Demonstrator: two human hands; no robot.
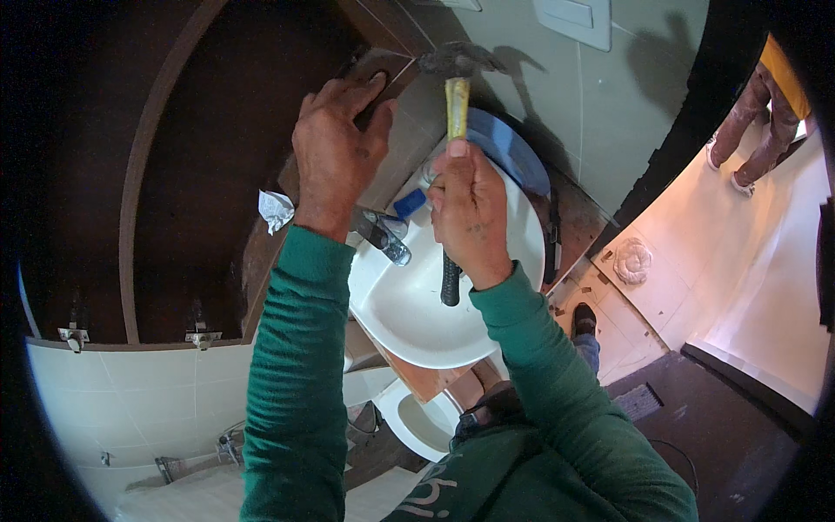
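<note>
My right hand (472,209) is wrapped round the handle of a hammer (457,109) with a yellow and black grip. Its metal head is raised near the tiled wall, beside the corner of a dark wooden cabinet (143,174). At that corner my left hand (341,148) holds a small brown wooden piece (379,66) against the cabinet's edge, index finger and thumb around it. The hammer head is close to this piece; whether they touch I cannot tell. Below my hands stands a white washbasin (417,300) with a chrome faucet (383,237).
A crumpled white paper (277,211) sits on the cabinet edge. A blue object (410,204) and a blue round basin (513,152) are by the washbasin. A toilet (422,422) stands below. Beyond the doorway are another person's legs (757,130) and a plastic bundle (632,261).
</note>
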